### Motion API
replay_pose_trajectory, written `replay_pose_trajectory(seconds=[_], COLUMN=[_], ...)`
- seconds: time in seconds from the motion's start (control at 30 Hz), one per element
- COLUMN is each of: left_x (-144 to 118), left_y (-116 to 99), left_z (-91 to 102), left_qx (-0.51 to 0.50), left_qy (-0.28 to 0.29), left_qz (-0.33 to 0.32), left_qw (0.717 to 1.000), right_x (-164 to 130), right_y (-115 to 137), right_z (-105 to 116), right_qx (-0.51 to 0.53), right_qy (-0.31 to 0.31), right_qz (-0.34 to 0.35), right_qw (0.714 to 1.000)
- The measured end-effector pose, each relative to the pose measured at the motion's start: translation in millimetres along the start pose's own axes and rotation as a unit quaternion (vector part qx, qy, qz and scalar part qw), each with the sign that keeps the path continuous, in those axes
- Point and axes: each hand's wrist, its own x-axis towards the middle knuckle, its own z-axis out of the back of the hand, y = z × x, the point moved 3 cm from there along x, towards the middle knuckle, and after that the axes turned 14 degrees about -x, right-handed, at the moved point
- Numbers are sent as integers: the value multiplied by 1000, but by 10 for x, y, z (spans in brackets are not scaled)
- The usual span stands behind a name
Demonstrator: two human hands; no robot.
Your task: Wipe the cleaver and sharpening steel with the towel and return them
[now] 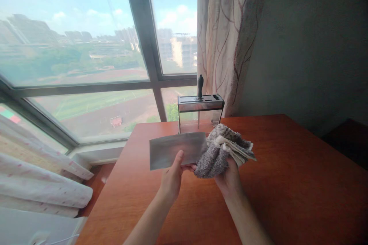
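Note:
A cleaver (pixel 175 149) with a broad, flat rectangular steel blade is held level above the table, its right end going behind a towel. My left hand (pixel 174 174) grips the cleaver from below, thumb lying on the blade face and fingers mostly behind it. Bunched in my right hand (pixel 231 178) is a fluffy grey towel (pixel 214 159) with pale folded edges. It presses against the right end of the cleaver, where the handle is hidden. Most of my right fingers are covered by the cloth.
Behind the cleaver, a knife block (pixel 201 103) with clear sides and a dark knife handle (pixel 200 86) sticking up stands on the reddish-brown table (pixel 287 183). Beyond are a large window (pixel 86 26) and a patterned curtain (pixel 227 26). More curtain fabric (pixel 43 180) hangs at the left.

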Motion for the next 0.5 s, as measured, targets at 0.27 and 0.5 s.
replay_pose_trajectory(seconds=[0.27, 0.5], left_x=[80, 7], left_y=[-90, -43], left_z=[23, 44], left_qx=[-135, -21], left_qy=[-41, 16], left_qz=[105, 58], left_qw=[984, 998], right_x=[-32, 1], right_y=[-22, -9], right_z=[84, 112], right_qx=[-58, -40], right_qy=[35, -76], right_qz=[36, 49], right_qw=[997, 995])
